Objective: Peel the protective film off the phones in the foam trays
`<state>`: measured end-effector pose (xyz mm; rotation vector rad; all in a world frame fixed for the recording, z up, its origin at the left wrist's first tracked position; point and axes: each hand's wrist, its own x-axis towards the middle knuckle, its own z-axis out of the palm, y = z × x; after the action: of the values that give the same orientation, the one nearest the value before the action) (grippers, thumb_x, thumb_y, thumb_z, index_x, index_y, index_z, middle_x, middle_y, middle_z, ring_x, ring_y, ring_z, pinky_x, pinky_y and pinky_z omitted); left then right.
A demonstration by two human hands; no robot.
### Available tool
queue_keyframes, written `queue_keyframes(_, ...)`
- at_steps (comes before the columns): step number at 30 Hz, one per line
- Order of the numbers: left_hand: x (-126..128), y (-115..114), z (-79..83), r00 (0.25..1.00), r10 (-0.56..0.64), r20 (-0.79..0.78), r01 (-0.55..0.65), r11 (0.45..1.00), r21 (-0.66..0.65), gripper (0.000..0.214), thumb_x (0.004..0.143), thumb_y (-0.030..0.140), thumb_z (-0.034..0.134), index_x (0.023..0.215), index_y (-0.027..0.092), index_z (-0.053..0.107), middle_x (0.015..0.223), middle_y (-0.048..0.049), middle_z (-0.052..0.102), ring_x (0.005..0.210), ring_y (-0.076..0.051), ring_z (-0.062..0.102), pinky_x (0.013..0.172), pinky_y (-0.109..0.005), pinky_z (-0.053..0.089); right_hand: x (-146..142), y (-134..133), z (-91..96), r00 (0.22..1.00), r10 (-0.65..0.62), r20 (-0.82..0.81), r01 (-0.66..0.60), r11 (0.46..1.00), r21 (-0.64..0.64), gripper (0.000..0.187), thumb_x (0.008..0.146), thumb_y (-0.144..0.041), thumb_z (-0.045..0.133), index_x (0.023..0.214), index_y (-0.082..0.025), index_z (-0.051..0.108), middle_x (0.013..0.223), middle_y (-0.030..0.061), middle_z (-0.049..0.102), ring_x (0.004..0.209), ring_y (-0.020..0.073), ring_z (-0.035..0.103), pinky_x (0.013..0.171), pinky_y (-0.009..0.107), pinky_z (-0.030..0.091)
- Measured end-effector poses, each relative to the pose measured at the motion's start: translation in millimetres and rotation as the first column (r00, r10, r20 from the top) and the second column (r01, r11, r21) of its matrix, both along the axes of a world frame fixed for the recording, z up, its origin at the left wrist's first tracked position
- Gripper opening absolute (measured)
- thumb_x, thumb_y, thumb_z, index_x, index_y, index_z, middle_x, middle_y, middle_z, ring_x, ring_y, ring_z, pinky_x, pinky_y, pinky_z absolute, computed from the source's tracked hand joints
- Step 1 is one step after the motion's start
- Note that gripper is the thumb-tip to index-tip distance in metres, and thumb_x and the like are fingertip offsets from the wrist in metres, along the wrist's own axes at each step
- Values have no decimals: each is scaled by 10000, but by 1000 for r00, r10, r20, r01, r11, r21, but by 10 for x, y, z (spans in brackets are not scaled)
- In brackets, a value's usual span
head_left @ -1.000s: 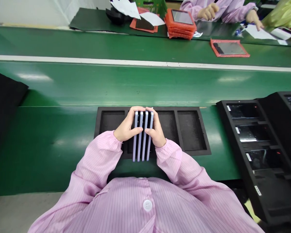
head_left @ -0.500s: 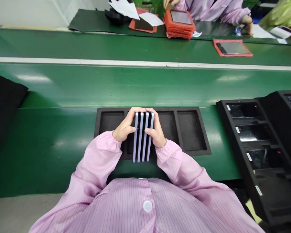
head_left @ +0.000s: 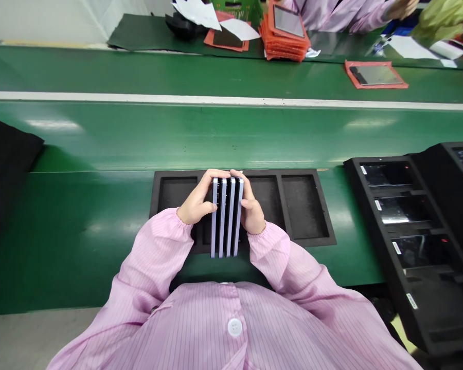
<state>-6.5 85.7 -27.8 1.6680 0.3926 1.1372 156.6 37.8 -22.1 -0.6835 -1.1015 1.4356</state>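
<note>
Several smartphones (head_left: 221, 221) with pale bluish-purple edges stand side by side on edge, held as one row between my two hands. My left hand (head_left: 199, 201) wraps the row's left side, its thumb on the near edge and its fingers over the far end. My right hand (head_left: 251, 208) closes on the right side, thumb against the rightmost phone's edge. Beneath lies a black foam tray (head_left: 306, 208) with rectangular compartments; the phones and hands hide its middle part.
On the right, a black tray (head_left: 420, 288) holds several dark phones, beside another black tray (head_left: 453, 180). Black material (head_left: 7, 164) stands at the left. Across the green conveyor (head_left: 139, 136), a co-worker's sleeve (head_left: 332, 15) shows behind stacked orange pouches (head_left: 283, 43) and one separate pouch (head_left: 376, 75).
My right thumb has shifted right, from the inner phones to the rightmost one. Across the line, the co-worker's hand has risen, and the lone orange pouch has slid slightly right.
</note>
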Motion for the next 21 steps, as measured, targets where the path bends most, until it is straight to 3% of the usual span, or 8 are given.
queue_keyframes(3,-6,9,-6,1000,-7,13,7,1000,-4,633,804,599,723,1311,269,537,1310,-102,517,1264,-363,467,1084,-502,366,0,2,4,1000,4,-25,-5,1000,-20,635,801,-496,511,1386,-262,426,1376,39,558,1331,285,490,1175,503,364)
queue_keyframes(6,5,-6,-21,1000,1,26,-1,1000,-7,643,802,601,717,1323,271,535,1315,-98,515,1258,-356,469,1084,-497,365,17,-1,6,997,26,73,-25,1000,-13,758,786,-547,594,1446,-268,348,1485,48,467,1402,286,428,1221,500,306)
queue_keyframes(10,52,-67,-82,975,223,4,-223,975,14,529,872,639,637,1253,279,569,1370,-102,469,1350,-366,379,1129,-551,305,23,-15,-4,963,80,257,-90,996,27,1018,722,-488,781,1520,-260,190,1611,92,263,1503,279,280,1266,497,211)
queue_keyframes(12,81,-100,-104,936,350,-43,-347,935,67,514,896,669,604,1222,273,565,1413,-114,425,1392,-374,325,1130,-574,302,13,-19,-12,945,156,288,-146,988,-53,1044,703,-501,814,1506,-239,200,1584,131,308,1484,293,322,1252,532,238)
queue_keyframes(15,128,-144,-72,893,439,-98,-423,894,148,563,887,689,615,1252,268,532,1451,-136,381,1397,-391,321,1102,-579,345,-7,-27,-9,928,226,295,-201,973,-114,984,676,-517,842,1441,-221,299,1510,156,415,1408,314,438,1212,563,313)
queue_keyframes(18,201,-203,31,892,453,-3,-442,872,212,730,837,732,645,1385,292,445,1501,-145,324,1400,-414,321,1092,-585,358,-7,-55,-3,941,142,306,-171,983,72,1018,671,-492,857,1469,-252,273,1545,146,372,1424,306,423,1215,534,320)
queue_keyframes(21,285,-286,108,890,395,229,-450,844,293,973,736,801,691,1493,341,288,1543,-123,282,1393,-412,345,1099,-588,362,34,-73,-47,949,79,305,-174,938,299,1186,594,-473,902,1517,-317,174,1572,103,345,1463,298,369,1249,484,266)
